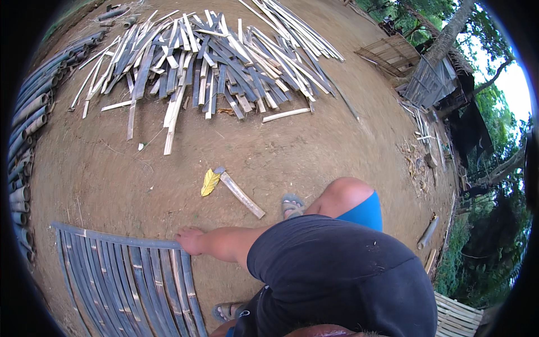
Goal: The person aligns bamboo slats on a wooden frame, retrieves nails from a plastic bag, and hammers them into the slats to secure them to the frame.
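Observation:
Reaching across to the left, my right hand (190, 240) is closed over the right end of a dark bamboo crosspiece (126, 240). The crosspiece lies across the top of a panel of bamboo slats (147, 281), set side by side on the ground at lower left; their lower ends run out of the picture. My left hand does not show. Above my forearm lies a short tool with a pale wooden handle (242, 195) and a small dark head, beside a yellow leaf (210, 182).
A large heap of split bamboo strips (208, 62) spreads over the bare earth ahead. Bamboo poles (36, 106) are stacked along the left. My sandalled foot (292, 206) stands near the tool. A bamboo piece (428, 232) and a slatted surface (457, 314) are at right, below a woven screen (393, 53) and trees.

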Demonstrator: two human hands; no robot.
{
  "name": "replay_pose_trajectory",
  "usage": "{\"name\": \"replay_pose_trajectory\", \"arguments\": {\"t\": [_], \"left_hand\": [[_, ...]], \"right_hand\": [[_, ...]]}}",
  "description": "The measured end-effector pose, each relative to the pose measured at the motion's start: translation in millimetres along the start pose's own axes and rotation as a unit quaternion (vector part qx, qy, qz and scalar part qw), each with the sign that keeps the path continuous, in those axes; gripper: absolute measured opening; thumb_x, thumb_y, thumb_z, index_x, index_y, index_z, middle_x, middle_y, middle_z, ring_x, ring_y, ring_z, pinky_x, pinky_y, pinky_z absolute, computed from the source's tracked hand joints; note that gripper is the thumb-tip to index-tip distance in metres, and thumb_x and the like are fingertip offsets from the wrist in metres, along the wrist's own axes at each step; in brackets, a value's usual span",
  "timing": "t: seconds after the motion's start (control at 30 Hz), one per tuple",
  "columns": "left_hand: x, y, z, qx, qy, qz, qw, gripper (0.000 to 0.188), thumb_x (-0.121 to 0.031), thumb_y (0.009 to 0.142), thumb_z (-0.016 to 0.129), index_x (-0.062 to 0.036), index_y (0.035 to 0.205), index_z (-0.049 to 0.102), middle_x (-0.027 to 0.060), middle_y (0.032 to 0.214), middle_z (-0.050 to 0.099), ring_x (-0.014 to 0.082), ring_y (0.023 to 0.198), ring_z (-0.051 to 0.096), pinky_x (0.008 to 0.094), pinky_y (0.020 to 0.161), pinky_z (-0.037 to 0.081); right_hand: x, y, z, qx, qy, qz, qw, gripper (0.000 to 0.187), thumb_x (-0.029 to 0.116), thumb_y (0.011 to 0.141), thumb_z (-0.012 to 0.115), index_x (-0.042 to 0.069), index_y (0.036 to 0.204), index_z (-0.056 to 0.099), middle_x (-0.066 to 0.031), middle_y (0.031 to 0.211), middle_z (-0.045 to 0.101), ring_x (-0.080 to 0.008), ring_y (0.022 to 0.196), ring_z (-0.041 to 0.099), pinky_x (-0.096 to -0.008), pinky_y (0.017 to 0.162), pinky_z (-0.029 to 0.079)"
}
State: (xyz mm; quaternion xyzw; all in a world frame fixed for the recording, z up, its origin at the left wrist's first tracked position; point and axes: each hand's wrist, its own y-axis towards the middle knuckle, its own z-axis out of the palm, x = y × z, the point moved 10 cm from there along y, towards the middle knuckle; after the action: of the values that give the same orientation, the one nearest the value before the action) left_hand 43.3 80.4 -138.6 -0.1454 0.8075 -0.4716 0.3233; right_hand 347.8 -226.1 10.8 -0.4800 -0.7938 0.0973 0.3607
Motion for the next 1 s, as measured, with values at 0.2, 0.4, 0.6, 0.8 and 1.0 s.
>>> {"name": "replay_pose_trajectory", "arguments": {"t": [0.2,0.4,0.6,0.8,1.0], "left_hand": [[17,8,-21,-0.02,-0.03,-0.013,0.999,0.041,-0.038,0.101,0.06,-0.0094,0.13,0.054,0.0134,0.111,0.063,0.0281,0.088,0.065,0.0445,0.071,0.057],[75,29,-92,-0.055,-0.117,-0.057,0.99,0.04,-0.037,0.101,0.059,-0.0089,0.129,0.054,0.0139,0.111,0.063,0.0282,0.086,0.065,0.0442,0.07,0.057],[169,14,-225,-0.169,-0.245,-0.098,0.95,0.039,-0.036,0.101,0.059,-0.0085,0.129,0.054,0.0144,0.11,0.063,0.0284,0.085,0.065,0.044,0.069,0.057],[243,-14,-254,-0.213,-0.307,-0.157,0.914,0.038,-0.035,0.102,0.059,-0.008,0.128,0.054,0.0149,0.11,0.063,0.0285,0.084,0.065,0.0437,0.068,0.058],[241,-21,-247,-0.21,-0.314,-0.156,0.912,0.034,-0.032,0.103,0.057,-0.0061,0.124,0.055,0.0166,0.106,0.063,0.0284,0.078,0.064,0.0432,0.064,0.058]], "right_hand": [[6,2,10,-0.002,0.032,0.023,0.999,0.045,0.012,0.084,0.068,0.003,0.127,0.061,-0.0176,0.136,0.055,-0.035,0.132,0.05,-0.0463,0.108,0.046],[-16,45,39,-0.001,0.04,0.039,0.998,0.012,0.01,0.077,0.07,0.001,0.083,0.075,-0.0224,0.105,0.07,-0.0373,0.101,0.068,-0.0464,0.092,0.056],[-7,56,20,-0.049,0.157,0.108,0.981,0.046,0.024,0.077,0.08,0.002,0.116,0.067,-0.0212,0.112,0.071,-0.0347,0.104,0.07,-0.0429,0.092,0.056],[-8,68,24,-0.007,0.106,0.097,0.99,0.065,0.05,0.075,0.084,0.0,0.112,0.066,-0.0216,0.107,0.072,-0.034,0.102,0.07,-0.0424,0.09,0.053],[-6,66,4,-0.015,0.146,0.105,0.984,0.069,0.058,0.076,0.081,0.0,0.109,0.065,-0.0211,0.102,0.072,-0.0318,0.097,0.07,-0.0423,0.087,0.053]]}}
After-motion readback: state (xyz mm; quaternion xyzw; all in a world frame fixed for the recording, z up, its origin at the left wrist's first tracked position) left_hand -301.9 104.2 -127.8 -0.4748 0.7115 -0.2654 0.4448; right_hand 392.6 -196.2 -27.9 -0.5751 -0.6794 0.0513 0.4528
